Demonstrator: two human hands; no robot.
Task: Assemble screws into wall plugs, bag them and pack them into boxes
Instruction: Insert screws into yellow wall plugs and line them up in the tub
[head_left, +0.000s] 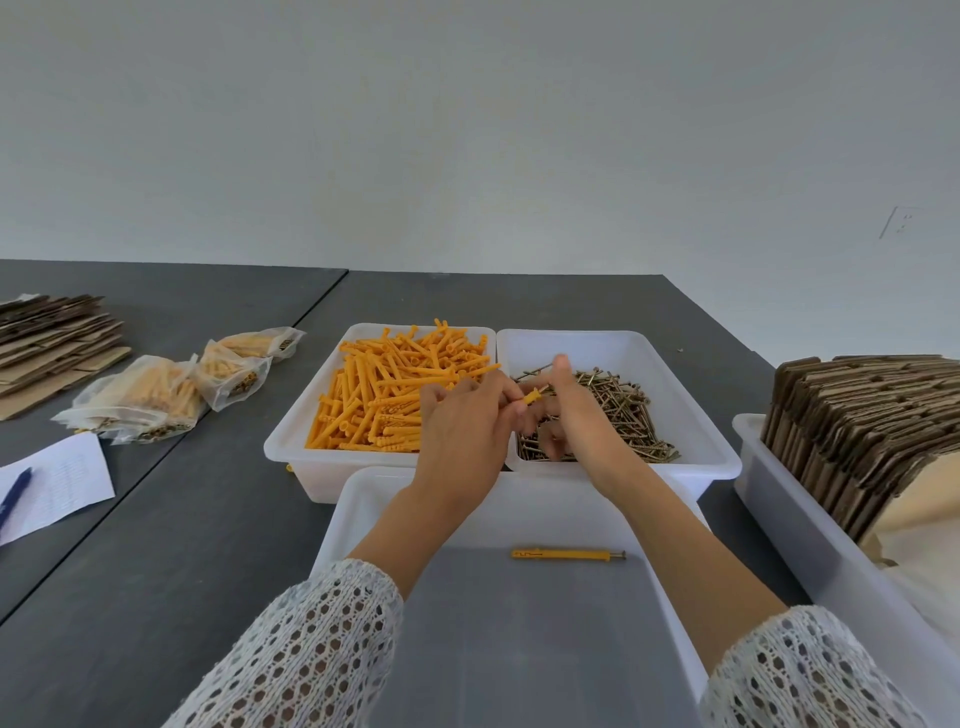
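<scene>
Nearest, two arms in white open-knit sleeves reach forward over a white tray that sits at the near edge of the dark table. One finished piece, an orange plug with a screw head showing at its right end, lies on the tray floor near the far wall, lying left to right. Beyond it the two hands meet above the seam between two far trays. The left hand has its fingers curled and pinches an orange plug at its tip; the plug points right toward the right hand. The right hand's thumb stands up and its fingers are bent around the plug's free end; whether it holds a screw there I cannot tell. Under the left hand, the left bin is heaped with loose orange plugs. Under the right hand, the right bin holds a tangle of brass-coloured screws. At the right edge a long white tray holds a row of flattened cardboard boxes standing on edge. To the left, a sheet of paper lies with a blue pen on it; farther back are clear bags filled with plugs and screws, and beyond them a flat stack of cardboard. A pale wall closes the far side.
</scene>
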